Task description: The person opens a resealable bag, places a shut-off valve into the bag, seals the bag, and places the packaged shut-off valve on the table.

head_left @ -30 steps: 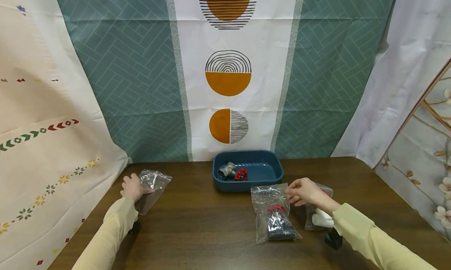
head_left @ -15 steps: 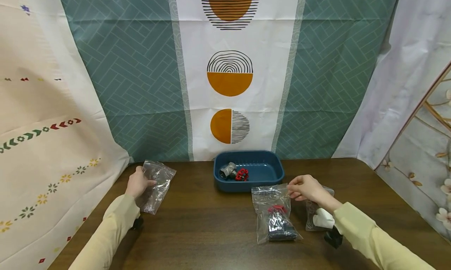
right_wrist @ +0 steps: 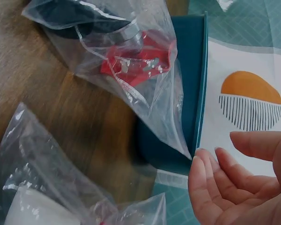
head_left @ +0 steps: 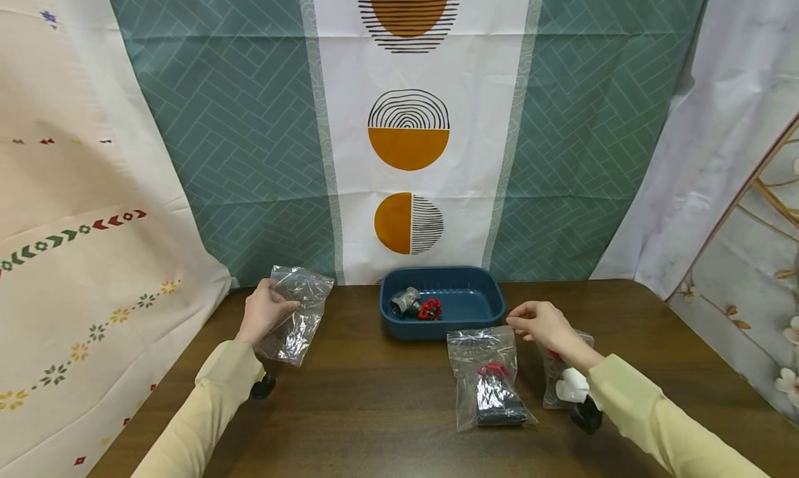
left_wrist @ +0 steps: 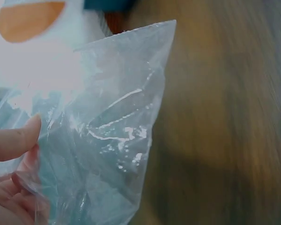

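My left hand [head_left: 263, 316] pinches a clear plastic zip bag [head_left: 307, 310] between thumb and fingers, raised at the table's left back; only transparent film shows in it. In the left wrist view, the bag [left_wrist: 107, 126] spreads out beyond the thumb. My right hand [head_left: 544, 327] hovers by the upper right corner of another zip bag [head_left: 463, 367], its thumb apart from its loosely bent fingers. That bag lies on the table and contains a valve with a red handle [right_wrist: 138, 61] and a dark body. Whether the fingertips touch the bag's corner, I cannot tell.
A blue tray [head_left: 493, 316] at the back contains a grey metal fitting [head_left: 406, 301] and a red-handled valve [head_left: 430, 309]. Partly under my right wrist lies a third clear bag [head_left: 552, 388] with a white piece [head_left: 571, 386] and something red. Patterned cloths hang behind the brown table [head_left: 374, 408].
My left hand has lifted the clear bag and moved it up and rightward. My right hand has shifted slightly upward beside the valve's bag, which stays in place.
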Action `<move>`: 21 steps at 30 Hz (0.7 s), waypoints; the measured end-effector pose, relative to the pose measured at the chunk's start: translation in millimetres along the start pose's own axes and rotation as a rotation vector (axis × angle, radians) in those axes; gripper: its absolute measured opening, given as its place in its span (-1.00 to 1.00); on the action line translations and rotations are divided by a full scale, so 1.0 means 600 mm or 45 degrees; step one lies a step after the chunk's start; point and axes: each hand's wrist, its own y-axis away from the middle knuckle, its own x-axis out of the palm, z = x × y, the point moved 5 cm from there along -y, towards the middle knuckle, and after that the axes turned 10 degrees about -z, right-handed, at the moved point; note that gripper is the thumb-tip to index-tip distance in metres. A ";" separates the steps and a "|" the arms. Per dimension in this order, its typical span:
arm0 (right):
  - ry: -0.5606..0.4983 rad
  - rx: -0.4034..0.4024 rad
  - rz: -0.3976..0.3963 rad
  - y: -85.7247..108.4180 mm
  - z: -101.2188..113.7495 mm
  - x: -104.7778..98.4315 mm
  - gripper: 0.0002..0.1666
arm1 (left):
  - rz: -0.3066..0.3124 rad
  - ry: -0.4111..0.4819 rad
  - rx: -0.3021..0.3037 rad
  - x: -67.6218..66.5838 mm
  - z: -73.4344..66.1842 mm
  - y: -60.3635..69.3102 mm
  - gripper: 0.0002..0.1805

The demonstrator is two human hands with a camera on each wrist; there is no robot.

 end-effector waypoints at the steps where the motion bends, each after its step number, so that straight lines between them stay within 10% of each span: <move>1: -0.013 0.002 0.003 0.000 0.002 0.001 -0.76 | -0.005 0.020 0.009 0.001 -0.010 0.001 -0.33; 21: -0.386 -0.045 0.130 -0.015 0.065 0.051 -0.62 | 0.104 0.272 0.179 0.061 -0.196 0.046 -0.42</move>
